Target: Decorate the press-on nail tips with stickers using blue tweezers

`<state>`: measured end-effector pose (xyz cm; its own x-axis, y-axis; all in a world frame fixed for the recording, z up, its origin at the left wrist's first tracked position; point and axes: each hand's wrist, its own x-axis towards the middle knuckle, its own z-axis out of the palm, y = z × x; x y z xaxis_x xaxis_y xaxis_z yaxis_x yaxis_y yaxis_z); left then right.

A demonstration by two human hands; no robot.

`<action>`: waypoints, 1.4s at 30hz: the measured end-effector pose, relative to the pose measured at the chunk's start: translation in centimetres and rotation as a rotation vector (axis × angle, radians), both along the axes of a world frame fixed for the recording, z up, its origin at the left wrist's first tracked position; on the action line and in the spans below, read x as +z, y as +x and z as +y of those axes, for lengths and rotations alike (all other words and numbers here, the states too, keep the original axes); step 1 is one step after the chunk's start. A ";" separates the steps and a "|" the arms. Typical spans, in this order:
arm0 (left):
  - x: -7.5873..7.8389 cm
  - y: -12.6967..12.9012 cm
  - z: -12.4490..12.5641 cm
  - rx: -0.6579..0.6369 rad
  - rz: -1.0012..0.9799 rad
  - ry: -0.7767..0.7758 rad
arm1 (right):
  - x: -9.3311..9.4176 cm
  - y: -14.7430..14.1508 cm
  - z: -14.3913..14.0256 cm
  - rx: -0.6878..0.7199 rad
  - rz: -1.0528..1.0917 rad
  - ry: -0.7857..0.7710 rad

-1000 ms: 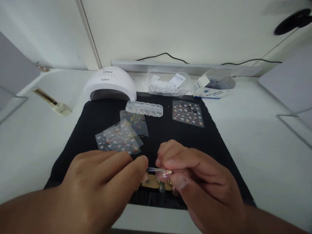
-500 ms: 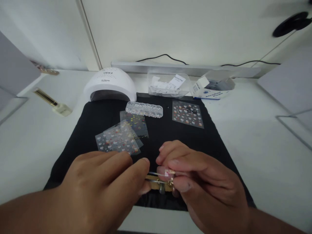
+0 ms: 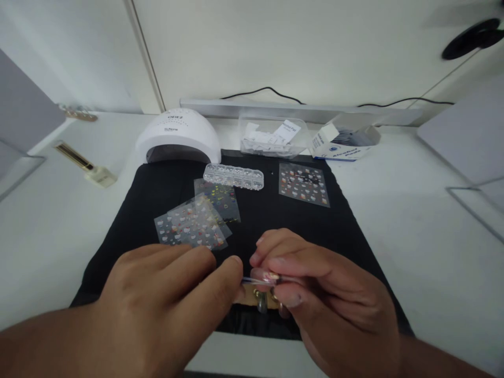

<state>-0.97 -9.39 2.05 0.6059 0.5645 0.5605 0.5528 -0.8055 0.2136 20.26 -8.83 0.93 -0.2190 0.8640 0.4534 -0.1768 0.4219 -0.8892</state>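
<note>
My left hand [image 3: 165, 299] is closed around metal tweezers [image 3: 252, 281], whose prongs point right and lie close together. Their tips touch or overlap a clear pinkish false nail [image 3: 260, 274] with a small gold detail on it. Between thumb and forefinger, my right hand [image 3: 331, 294] pinches the nail's right end, or a thin clear piece joined to it. Under both hands, a tan strip [image 3: 249, 296] carries gold fittings and a dark grey-green false nail [image 3: 262, 303]; my fingers cover part of it. Whether the tweezers grip anything small is too fine to make out.
A black mat [image 3: 252, 226] bears sticker sheets [image 3: 192, 223], another sheet [image 3: 303, 185] and a clear rhinestone case [image 3: 233, 177]. Behind stand a white nail lamp [image 3: 179, 134], a clear tub [image 3: 273, 149] and an alcohol pad box [image 3: 346, 144]. A polish bottle [image 3: 100, 177] lies left.
The tweezers' prongs have come together and now lie over the false nail. My right hand has shifted slightly left with the nail.
</note>
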 end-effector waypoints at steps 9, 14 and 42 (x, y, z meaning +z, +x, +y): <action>0.0 -0.2 0.0 -0.014 0.025 -0.019 | -0.1 0.1 -0.1 -0.010 -0.053 0.070; -0.1 0.1 0.0 0.020 -0.008 -0.022 | 0.1 0.3 0.0 -0.015 -0.079 0.093; 0.3 0.5 1.1 0.103 -0.089 -0.229 | -0.4 0.7 1.0 0.172 -0.043 0.119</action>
